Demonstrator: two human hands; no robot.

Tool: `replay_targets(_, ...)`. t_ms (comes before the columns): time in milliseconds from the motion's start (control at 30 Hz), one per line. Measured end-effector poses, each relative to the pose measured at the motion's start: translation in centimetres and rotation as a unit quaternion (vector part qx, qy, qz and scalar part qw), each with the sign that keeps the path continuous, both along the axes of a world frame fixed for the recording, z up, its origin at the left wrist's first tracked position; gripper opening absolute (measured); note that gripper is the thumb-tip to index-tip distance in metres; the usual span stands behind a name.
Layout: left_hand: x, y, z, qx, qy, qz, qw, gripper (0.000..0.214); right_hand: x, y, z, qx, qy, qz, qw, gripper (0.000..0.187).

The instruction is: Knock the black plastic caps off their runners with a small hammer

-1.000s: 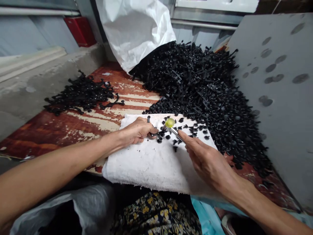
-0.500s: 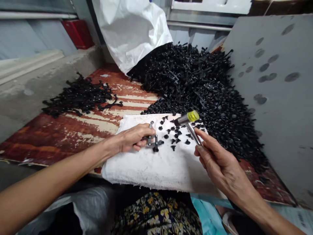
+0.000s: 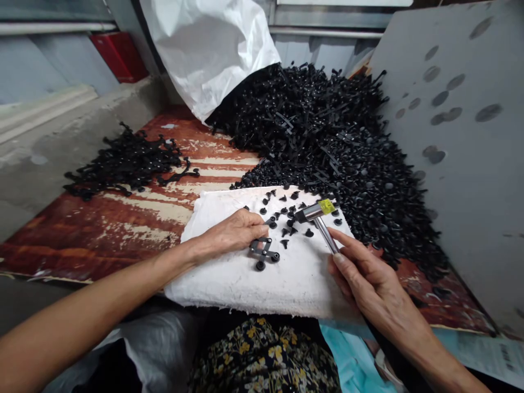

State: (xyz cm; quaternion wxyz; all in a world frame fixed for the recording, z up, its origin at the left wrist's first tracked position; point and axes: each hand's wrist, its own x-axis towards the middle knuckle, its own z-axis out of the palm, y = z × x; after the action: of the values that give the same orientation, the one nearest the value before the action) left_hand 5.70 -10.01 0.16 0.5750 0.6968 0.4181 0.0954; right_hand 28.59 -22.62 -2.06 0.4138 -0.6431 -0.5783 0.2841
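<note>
My left hand (image 3: 241,229) is closed on a black linkage piece (image 3: 264,248) of flat bars joined by shiny rivets, with round ends, low over the white cloth pad (image 3: 216,284). My fingers hide part of it. My right hand (image 3: 364,267) grips the metal handle of a small hammer (image 3: 317,212), which has one yellow face and one black face. The hammer head hangs to the right of the linkage, apart from it. Several small black mushroom-shaped caps (image 3: 309,233) lie scattered on the cloth between and beyond my hands.
A large heap of black parts (image 3: 327,125) fills the back and right of the worn red board (image 3: 135,218). To the left lies a smaller pile of linkage pieces (image 3: 126,161). A white sack (image 3: 213,54) stands behind, and a spotted grey panel (image 3: 462,147) borders the right side.
The linkage in my left hand has turned and dropped slightly, showing more of its bars and round ends. The hammer has shifted slightly down. The view has moved a little.
</note>
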Motion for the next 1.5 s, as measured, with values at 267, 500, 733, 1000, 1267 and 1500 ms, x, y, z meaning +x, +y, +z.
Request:
replay_targets(267,0.1,0.4,-0.4,0.015,0.011,-0.013,1.000,0.027,0.1,-0.1,0.0,-0.037,0.024,-0.002,0.999,0.045)
replay_targets(500,0.3,0.2,0.0,0.028,0.030,-0.009,0.999,0.028,-0.1,-0.2,0.2,-0.036,0.014,-0.001,0.999,0.044)
replay_targets(733,0.5,0.4,-0.5,0.062,0.054,-0.016,0.997,0.029,-0.2,-0.2,0.4,-0.053,-0.009,-0.001,0.999,0.048)
replay_targets(1000,0.6,0.4,0.0,0.120,0.103,-0.021,0.987,0.029,-0.3,0.3,0.3,-0.002,-0.090,0.060,0.994,0.046)
replay_targets(1267,1.0,0.6,0.7,0.131,0.126,-0.018,0.983,0.029,-2.1,1.9,1.6,0.152,-0.165,0.125,0.966,0.057)
replay_targets(1500,0.7,0.7,0.1,0.113,0.119,-0.016,0.986,0.026,-2.0,2.1,1.5,0.133,-0.224,0.161,0.952,0.059)
